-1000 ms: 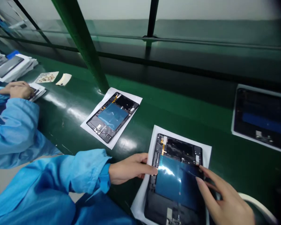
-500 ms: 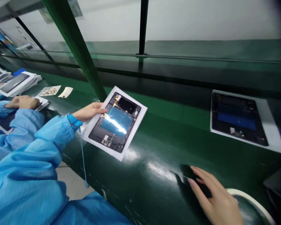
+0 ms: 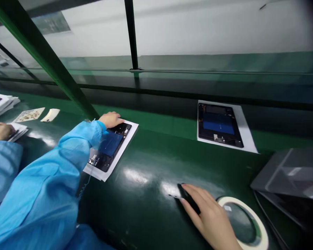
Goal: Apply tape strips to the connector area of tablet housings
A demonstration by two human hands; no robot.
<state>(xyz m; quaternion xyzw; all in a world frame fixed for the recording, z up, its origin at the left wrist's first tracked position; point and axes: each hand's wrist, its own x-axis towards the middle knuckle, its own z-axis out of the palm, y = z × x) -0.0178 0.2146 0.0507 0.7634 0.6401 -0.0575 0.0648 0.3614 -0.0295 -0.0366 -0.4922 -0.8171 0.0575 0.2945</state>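
An opened tablet [image 3: 111,144], with a blue panel in its black inside, lies on white paper [image 3: 120,156] on the green bench. My left hand [image 3: 111,119] is at its far edge, fingers closed over the tablet and paper there. A light blue band with a coiled cord is round that wrist. Low on the right, my right hand [image 3: 206,211] pinches thin, dark-tipped tweezers [image 3: 175,196] just over the bench. Close beside this hand lies a roll of cream tape [image 3: 262,232].
Another opened tablet [image 3: 219,123] lies on paper at the back right. A grey box [image 3: 279,173] stands at the right edge. A green post [image 3: 54,73] rises behind my left arm. On the left are a co-worker's hand [image 3: 0,132], a sticker sheet [image 3: 30,115] and stacked papers [image 3: 5,106].
My left hand has lowered the tilted tablet and its paper flat onto the bench and now sits at the far edge. The view has swung right, showing more of the tape roll and grey box.
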